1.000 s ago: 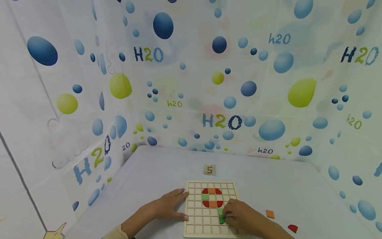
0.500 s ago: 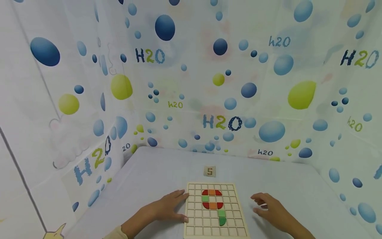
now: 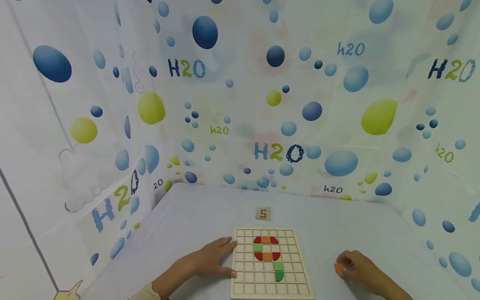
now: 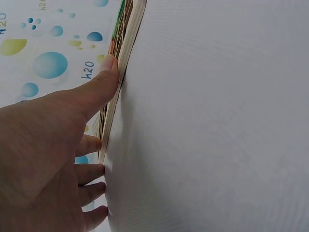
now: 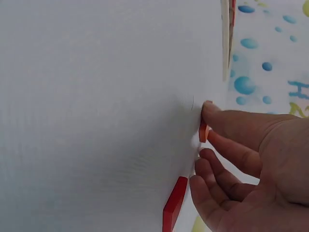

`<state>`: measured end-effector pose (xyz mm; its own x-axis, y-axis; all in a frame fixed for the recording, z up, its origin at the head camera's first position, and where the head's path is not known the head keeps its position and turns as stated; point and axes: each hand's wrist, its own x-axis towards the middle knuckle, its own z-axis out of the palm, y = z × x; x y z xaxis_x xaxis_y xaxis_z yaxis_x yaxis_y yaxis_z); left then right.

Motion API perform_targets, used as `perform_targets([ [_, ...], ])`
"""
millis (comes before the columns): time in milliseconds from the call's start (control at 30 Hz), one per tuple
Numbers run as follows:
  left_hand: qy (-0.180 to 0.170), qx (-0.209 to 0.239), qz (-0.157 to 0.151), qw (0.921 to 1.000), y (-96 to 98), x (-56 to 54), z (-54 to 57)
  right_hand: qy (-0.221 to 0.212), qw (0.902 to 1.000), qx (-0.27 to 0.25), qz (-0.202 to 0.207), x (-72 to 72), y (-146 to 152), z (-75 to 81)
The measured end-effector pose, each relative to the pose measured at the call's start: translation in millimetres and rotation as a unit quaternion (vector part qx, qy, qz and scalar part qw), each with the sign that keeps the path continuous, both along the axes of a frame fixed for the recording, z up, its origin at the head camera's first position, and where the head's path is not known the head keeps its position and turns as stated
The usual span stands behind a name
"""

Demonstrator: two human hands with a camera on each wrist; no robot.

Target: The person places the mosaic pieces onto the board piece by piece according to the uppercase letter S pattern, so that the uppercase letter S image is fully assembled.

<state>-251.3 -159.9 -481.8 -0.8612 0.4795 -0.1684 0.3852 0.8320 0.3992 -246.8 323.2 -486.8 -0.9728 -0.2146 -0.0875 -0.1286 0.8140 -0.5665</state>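
Observation:
My left hand (image 3: 210,259) rests against the left edge of a wooden grid board (image 3: 247,287), fingers spread. Its thumb (image 4: 104,82) touches the board's rim in the left wrist view. Red quarter-round and orange square tiles, with one light green square (image 3: 257,247), form a ring on the board. Lower down, a light green square (image 3: 278,266) sits above a dark green quarter-round (image 3: 279,276). Right of the board, my right hand (image 3: 360,268) pinches an orange square tile (image 3: 338,268) at the tabletop, between thumb and forefinger.
A red quarter-round tile (image 5: 175,205) lies near my right hand in the right wrist view; the hand hides it in the head view. Behind the board lies a small patterned card (image 3: 263,213). A white cloth (image 3: 210,208) covers the table, and a printed curtain (image 3: 240,104) surrounds it.
My right hand has left the dark green quarter-round on the board, moved right across the table, and taken hold of the orange square tile. The left hand has stayed in place.

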Motion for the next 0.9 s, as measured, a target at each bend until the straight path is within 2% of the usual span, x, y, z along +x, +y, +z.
perform_targets([
  [100,0.005,0.003,-0.003,1.0,-0.5,0.4,-0.3,0.016,0.9998,0.008,0.011,0.3,0,-1.0],
  [300,0.004,0.011,-0.006,0.9999,-0.3,1.0,0.3,-0.019,0.9992,0.017,-0.031,-1.4,-8,-1.1],
  [600,0.001,0.007,-0.002,1.0,-0.2,1.6,1.8,-0.014,0.9989,0.024,-0.038,0.1,-14,-0.9],
  [900,0.004,0.006,-0.005,1.0,-1.3,2.1,1.0,0.006,0.9998,0.003,-0.016,1.7,-20,2.0],
])
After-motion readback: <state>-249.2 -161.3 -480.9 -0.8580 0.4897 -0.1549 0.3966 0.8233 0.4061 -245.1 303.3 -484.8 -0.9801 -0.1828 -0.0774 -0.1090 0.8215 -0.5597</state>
